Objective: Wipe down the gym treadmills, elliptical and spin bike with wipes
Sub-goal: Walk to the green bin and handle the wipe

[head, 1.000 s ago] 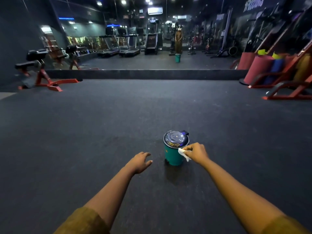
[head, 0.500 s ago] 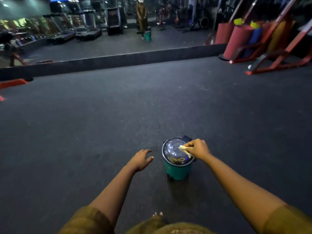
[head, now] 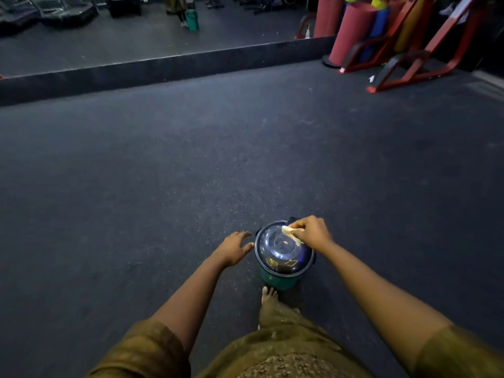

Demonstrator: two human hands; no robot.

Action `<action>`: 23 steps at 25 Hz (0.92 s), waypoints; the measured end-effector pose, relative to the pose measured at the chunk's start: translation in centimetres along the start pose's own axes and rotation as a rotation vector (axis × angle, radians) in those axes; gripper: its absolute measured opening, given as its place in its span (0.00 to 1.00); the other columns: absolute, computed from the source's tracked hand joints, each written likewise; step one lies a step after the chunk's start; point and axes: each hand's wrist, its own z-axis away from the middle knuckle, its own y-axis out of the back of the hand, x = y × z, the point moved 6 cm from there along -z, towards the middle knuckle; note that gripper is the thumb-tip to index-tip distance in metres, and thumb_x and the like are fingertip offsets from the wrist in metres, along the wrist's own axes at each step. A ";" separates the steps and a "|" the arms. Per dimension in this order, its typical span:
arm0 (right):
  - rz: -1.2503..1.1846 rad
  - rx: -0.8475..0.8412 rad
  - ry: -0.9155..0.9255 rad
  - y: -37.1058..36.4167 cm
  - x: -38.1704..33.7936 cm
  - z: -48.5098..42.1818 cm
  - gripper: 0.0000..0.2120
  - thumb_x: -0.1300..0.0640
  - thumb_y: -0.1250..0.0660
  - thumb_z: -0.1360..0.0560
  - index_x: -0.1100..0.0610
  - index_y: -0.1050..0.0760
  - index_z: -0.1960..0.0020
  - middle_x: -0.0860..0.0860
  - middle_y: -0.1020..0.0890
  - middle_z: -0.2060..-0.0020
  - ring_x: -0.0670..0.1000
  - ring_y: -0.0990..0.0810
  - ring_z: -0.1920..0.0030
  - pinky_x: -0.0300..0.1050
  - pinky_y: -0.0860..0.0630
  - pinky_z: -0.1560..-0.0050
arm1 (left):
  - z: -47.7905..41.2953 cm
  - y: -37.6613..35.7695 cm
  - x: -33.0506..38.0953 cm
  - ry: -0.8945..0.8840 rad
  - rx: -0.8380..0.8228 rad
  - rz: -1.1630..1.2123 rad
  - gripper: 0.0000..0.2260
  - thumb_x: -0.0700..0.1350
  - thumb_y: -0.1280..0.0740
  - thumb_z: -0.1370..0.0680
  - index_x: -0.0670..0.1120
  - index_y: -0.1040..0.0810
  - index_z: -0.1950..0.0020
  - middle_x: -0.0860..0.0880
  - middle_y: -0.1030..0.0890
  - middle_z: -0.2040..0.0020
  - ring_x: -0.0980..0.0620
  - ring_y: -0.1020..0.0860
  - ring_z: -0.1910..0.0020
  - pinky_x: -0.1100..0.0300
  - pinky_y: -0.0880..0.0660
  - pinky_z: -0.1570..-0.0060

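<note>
Wipe (head: 291, 233): small, pale, crumpled, held in the right hand (head: 311, 231). That grip is clenched on it, thumb + fingertips pinching one end. Wipe sits over the far-right part of the bin lid (head: 281, 255), near side of the scene, approx ctr; can't tell if it actually touches the lid. Lid is dark, glossy, domed, closed on a small green bin (head: 276, 281) standing upright on the floor (head: 191, 165).

Left hand (head: 234, 248): grip released, fingers spread + relaxed, holding nothing, palm down just left of the lid. Thumb tip is right by the rim, contact unclear.

Bare foot (head: 269, 294) on the floor at the bin's near side, just beside its base, toes pointing toward it. Olive-brown trouser leg + short sleeves fill the near edge.

Floor is dark speckled rubber, running from the bin to the far side. There a low dark ledge (head: 163, 69) runs left-right w/ a mirror (head: 136, 42) above it. The mirror shows a second green bin + a person's legs. Far left in the mirror: dark machine decks (head: 46, 9), cut off, type unclear.

Far right: rolled mats (head: 351, 31), red + blue, standing upright, just beside a red metal frame (head: 425, 50) on the floor.
</note>
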 end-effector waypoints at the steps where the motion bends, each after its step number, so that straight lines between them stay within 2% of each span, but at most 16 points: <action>1: -0.004 0.002 -0.002 -0.1 -0.1 -0.5 0.09 0.56 0.31 0.27 0.56 0.18 0.48 0.54 0.16 0.54 0.49 0.20 0.54 0.39 0.29 0.60 | -0.4 0.1 -0.3 0.003 -0.008 0.004 0.23 0.50 0.42 0.18 0.42 0.37 0.26 0.41 0.34 0.28 0.45 0.36 0.29 0.55 0.41 0.31; 9: 0.017 -0.034 -0.055 -1.5 -1.1 -4.3 0.10 0.58 0.31 0.26 0.57 0.18 0.46 0.53 0.16 0.51 0.48 0.20 0.53 0.38 0.30 0.59 | -3.8 2.0 -2.0 0.009 -0.018 0.057 0.22 0.49 0.42 0.18 0.41 0.37 0.26 0.41 0.34 0.28 0.45 0.35 0.29 0.57 0.40 0.32; 14: 0.067 -0.038 -0.065 -1.0 -1.2 -4.4 0.09 0.60 0.31 0.27 0.56 0.18 0.47 0.54 0.16 0.53 0.49 0.20 0.53 0.38 0.31 0.60 | -3.8 1.1 -2.7 0.012 -0.027 0.115 0.22 0.50 0.42 0.18 0.41 0.36 0.27 0.40 0.33 0.28 0.45 0.35 0.29 0.57 0.40 0.33; 19: 0.094 -0.031 -0.052 -1.2 -1.3 -3.8 0.09 0.58 0.30 0.28 0.55 0.18 0.48 0.55 0.16 0.53 0.50 0.20 0.51 0.41 0.27 0.55 | -2.5 -0.4 -3.3 0.030 -0.029 0.172 0.22 0.50 0.42 0.18 0.41 0.37 0.27 0.40 0.33 0.28 0.45 0.35 0.29 0.58 0.39 0.33; 23: 0.097 -0.049 -0.089 -1.5 -0.7 -3.7 0.08 0.58 0.30 0.27 0.55 0.18 0.48 0.54 0.16 0.53 0.51 0.20 0.52 0.44 0.26 0.55 | -2.8 -1.7 -3.6 0.039 -0.031 0.275 0.22 0.49 0.41 0.18 0.42 0.36 0.27 0.41 0.33 0.28 0.45 0.34 0.30 0.57 0.38 0.34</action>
